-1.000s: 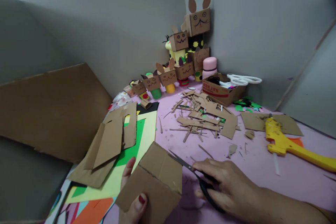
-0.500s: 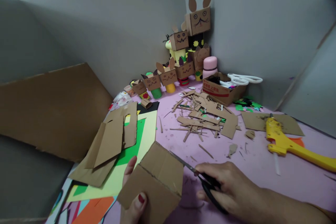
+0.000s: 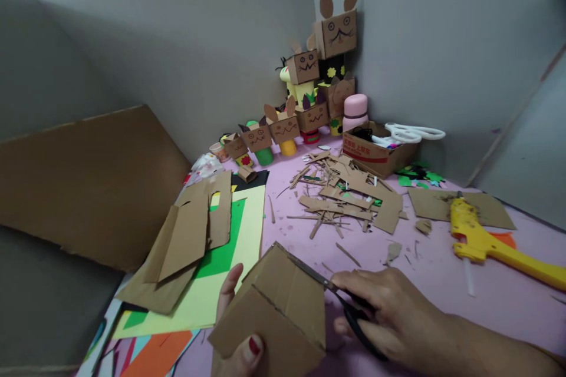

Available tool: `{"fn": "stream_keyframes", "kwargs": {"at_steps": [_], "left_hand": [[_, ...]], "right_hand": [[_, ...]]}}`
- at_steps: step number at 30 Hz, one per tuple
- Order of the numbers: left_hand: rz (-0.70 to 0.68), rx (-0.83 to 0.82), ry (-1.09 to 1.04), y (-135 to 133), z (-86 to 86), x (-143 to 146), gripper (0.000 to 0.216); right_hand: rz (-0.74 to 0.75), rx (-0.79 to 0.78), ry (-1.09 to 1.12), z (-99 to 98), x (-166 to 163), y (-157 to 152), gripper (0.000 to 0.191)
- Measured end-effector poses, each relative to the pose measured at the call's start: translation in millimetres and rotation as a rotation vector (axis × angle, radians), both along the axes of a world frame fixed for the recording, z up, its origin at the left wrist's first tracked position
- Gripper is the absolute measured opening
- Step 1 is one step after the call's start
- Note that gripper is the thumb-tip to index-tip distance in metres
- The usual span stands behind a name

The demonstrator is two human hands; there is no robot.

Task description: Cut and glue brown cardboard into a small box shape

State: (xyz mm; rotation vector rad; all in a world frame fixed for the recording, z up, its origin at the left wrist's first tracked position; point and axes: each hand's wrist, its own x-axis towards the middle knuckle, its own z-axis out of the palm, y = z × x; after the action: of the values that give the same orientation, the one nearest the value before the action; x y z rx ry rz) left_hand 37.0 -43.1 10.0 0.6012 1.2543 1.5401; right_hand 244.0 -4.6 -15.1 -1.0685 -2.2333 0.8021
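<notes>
The left hand (image 3: 242, 359) shows a glossy red thumbnail (image 3: 254, 344); the right forearm (image 3: 469, 333) seems to end in a brownish cuff (image 3: 545, 356).

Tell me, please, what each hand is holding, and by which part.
Left hand: cardboard box, left side, thumb on near face. Right hand: scissors, by the handles.

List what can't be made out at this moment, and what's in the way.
All in the head view:
Palm of the left hand: hidden behind the cardboard box it holds.
Lowest part of that box: cut off by the bottom edge.
Second blade of the black scissors in the right hand: not distinguishable, perhaps behind the box.
Handle end of the yellow glue gun: past the right edge.
Base of the pink bottle: behind the printed carton.
</notes>
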Motion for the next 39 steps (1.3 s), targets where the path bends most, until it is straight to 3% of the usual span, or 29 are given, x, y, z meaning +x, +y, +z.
{"fn": "stream_keyframes", "kwargs": {"at_steps": [11, 18, 25, 34, 39], "left_hand": [[-0.005, 0.023, 0.003, 9, -16.7, -6, 0.092], [-0.024, 0.004, -0.039, 9, -13.1, -5, 0.091], [-0.024, -0.001, -0.051, 4, -3.6, 1, 0.086], [-0.037, -0.048, -0.102, 6, -7.4, -1, 0.084], [-0.015, -0.039, -0.147, 3, -8.5, -4, 0.094]], "right_hand": [[0.0, 0.21, -0.033, -7.2, 1, -2, 0.021], [0.009, 0.25, -0.031, -7.6, 1, -3, 0.021], [-0.023, 0.174, -0.095, -8.8, 0, -2, 0.02], [-0.023, 0.142, -0.119, -8.4, 2, 0, 0.018], [-0.018, -0.105, 0.037, -0.4, 1, 1, 0.016]]}}
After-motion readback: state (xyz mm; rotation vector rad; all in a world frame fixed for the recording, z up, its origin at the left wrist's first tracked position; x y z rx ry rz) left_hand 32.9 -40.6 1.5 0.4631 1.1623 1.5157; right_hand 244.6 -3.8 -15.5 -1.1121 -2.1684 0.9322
